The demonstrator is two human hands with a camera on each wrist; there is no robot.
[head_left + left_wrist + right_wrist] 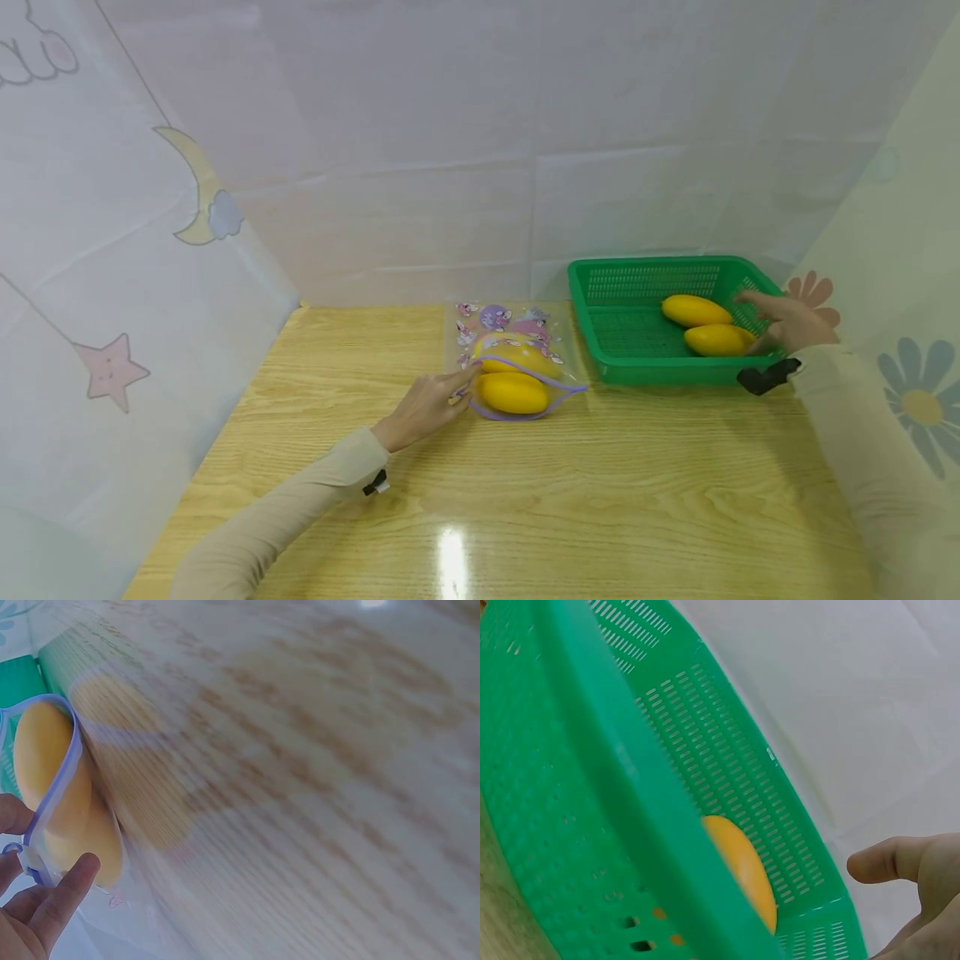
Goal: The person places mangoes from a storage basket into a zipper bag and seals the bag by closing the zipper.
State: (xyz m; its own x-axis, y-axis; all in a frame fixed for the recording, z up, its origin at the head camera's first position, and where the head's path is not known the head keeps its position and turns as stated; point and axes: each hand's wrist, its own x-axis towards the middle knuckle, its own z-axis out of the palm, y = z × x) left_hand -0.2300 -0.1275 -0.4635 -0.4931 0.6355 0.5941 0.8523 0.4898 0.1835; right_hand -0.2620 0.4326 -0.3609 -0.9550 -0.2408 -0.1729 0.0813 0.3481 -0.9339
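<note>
Your left hand (pixel 431 408) pinches the left corner of a clear printed bag (pixel 513 321), gripping its purple lip (pixel 576 390) by what looks like a zip slider (pixel 31 866); one finger runs straighter along the outside. Bag lies on the desk (pixel 600 500), mouth toward you and gaping. Corner grip probably there to steady the thin film and keep the lips apart without blocking the mouth.

In the bag: front yellow fruit (pixel 513 393) sits right at the mouth, back yellow fruit (pixel 517 350) deeper, under the printed film. Their weight likely helps keep the bag put.

Your right hand (pixel 795 323) is over the right end of the green basket (pixel 675 371), thumb and fingers well apart, no hold visible. Whether it touches fruit: can't tell, the right wrist view mostly catches one straight digit.

Basket stands just right of the bag, presumably so your right arm reaches it while the left minds the bag. Inside, toward the right end, two more: near yellow fruit (pixel 716 340) and far yellow fruit (pixel 693 311), lying close together, handy for that side.

Behind everything, pale backdrop (pixel 420 208).
</note>
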